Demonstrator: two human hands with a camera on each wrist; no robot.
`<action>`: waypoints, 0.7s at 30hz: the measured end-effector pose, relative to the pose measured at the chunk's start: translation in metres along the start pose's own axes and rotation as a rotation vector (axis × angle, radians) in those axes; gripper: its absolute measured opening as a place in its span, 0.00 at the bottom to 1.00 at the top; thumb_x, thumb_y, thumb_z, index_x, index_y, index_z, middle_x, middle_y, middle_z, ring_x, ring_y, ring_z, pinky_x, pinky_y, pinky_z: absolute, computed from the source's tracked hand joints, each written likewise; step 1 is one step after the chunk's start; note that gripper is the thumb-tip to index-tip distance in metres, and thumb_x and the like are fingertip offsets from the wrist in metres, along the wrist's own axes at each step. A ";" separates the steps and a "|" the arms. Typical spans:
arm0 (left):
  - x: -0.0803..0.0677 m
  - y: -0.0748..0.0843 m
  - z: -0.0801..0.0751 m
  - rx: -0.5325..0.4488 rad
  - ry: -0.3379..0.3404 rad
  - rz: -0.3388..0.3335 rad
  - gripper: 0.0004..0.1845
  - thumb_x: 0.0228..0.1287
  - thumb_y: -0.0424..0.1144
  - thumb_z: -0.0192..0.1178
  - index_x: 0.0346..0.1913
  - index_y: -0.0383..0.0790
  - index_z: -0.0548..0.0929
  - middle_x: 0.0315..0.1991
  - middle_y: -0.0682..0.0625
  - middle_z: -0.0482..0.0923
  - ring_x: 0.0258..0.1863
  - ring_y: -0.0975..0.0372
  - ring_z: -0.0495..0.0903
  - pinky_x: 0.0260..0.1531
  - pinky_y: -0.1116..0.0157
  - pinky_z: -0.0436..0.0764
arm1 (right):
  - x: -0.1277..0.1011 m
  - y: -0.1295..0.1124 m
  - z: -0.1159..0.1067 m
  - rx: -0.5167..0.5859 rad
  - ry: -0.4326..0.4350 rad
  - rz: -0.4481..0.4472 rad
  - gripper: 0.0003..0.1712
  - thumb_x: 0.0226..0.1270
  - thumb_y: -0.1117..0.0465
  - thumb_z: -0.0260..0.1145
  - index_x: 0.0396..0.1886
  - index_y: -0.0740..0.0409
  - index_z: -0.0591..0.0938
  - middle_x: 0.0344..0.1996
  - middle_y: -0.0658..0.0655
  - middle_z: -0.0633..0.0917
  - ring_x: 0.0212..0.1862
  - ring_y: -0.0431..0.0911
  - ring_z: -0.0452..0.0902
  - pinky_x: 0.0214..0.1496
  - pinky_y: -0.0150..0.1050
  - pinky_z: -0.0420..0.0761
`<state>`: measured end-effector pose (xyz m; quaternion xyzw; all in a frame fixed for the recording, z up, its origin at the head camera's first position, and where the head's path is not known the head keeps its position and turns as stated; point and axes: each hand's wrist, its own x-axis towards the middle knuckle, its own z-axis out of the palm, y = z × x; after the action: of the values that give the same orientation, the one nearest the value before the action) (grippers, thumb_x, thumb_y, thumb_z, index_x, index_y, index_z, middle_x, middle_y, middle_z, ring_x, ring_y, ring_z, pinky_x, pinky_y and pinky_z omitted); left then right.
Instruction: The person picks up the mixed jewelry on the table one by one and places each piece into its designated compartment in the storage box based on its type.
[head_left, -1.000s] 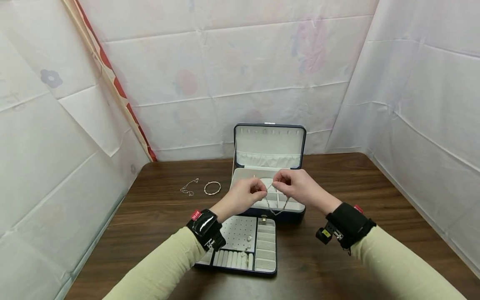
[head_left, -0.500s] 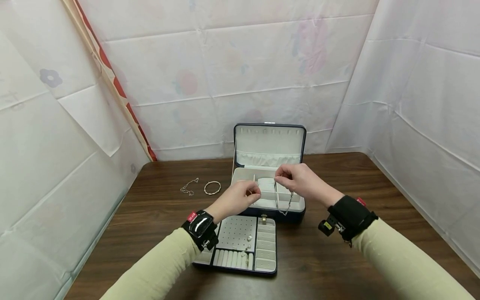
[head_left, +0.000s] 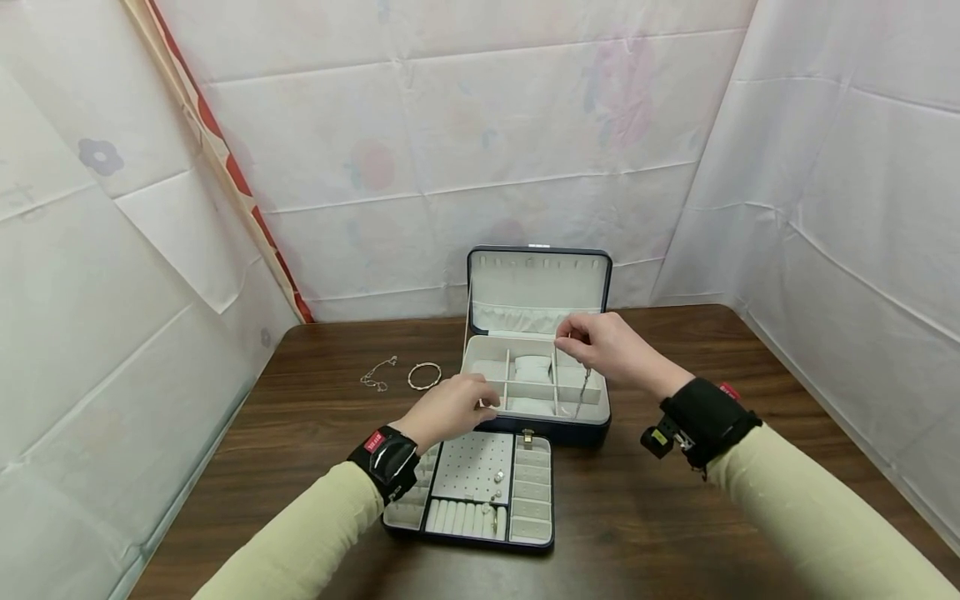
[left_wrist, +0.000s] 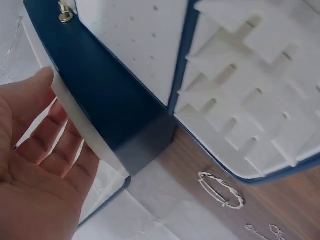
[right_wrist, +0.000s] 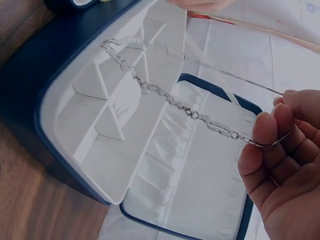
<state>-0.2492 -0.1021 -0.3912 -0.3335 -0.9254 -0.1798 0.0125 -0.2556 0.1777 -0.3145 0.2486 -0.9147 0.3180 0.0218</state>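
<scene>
Pinching a silver chain [right_wrist: 189,112] in the fingers of the right hand [head_left: 611,348], dangling it over the four-o'clock compartment [head_left: 594,412] of the open jewellery box [head_left: 570,431]. Holding the left hand's [head_left: 446,410] fingers loosely bent and parted near the box's eight-o'clock corner.

Box [head_left: 579,433] sits on the table [head_left: 652,517], tray [head_left: 474,467] just in front. Bangle [head_left: 424,389]'s off to the box's left with a loose chain [head_left: 372,382] further left. Right hand [head_left: 606,345]'s got a necklace [right_wrist: 211,123] hanging over the box's right side, left hand [head_left: 450,408]'s by its front left.
</scene>
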 end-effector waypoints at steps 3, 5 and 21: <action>0.000 -0.001 -0.001 0.045 0.084 -0.014 0.04 0.69 0.39 0.67 0.42 0.47 0.90 0.38 0.57 0.83 0.40 0.63 0.79 0.42 0.63 0.80 | 0.002 -0.002 -0.004 -0.008 0.017 -0.008 0.04 0.77 0.60 0.63 0.40 0.52 0.83 0.20 0.48 0.76 0.24 0.44 0.73 0.30 0.39 0.74; 0.000 -0.002 -0.003 0.064 0.148 -0.046 0.04 0.70 0.39 0.67 0.42 0.46 0.90 0.39 0.56 0.83 0.42 0.60 0.78 0.45 0.61 0.80 | 0.003 -0.004 -0.007 -0.020 0.029 -0.016 0.04 0.76 0.60 0.63 0.39 0.52 0.83 0.20 0.48 0.76 0.24 0.43 0.73 0.31 0.38 0.73; -0.007 -0.018 -0.003 0.083 0.118 -0.376 0.30 0.71 0.43 0.65 0.71 0.34 0.72 0.64 0.38 0.74 0.59 0.46 0.78 0.50 0.47 0.82 | 0.018 -0.001 -0.027 -0.082 0.067 -0.013 0.05 0.78 0.61 0.62 0.42 0.56 0.83 0.22 0.51 0.79 0.25 0.45 0.74 0.32 0.41 0.74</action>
<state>-0.2554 -0.1199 -0.3946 -0.1432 -0.9756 -0.1597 0.0467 -0.2736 0.1850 -0.2888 0.2426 -0.9241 0.2881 0.0645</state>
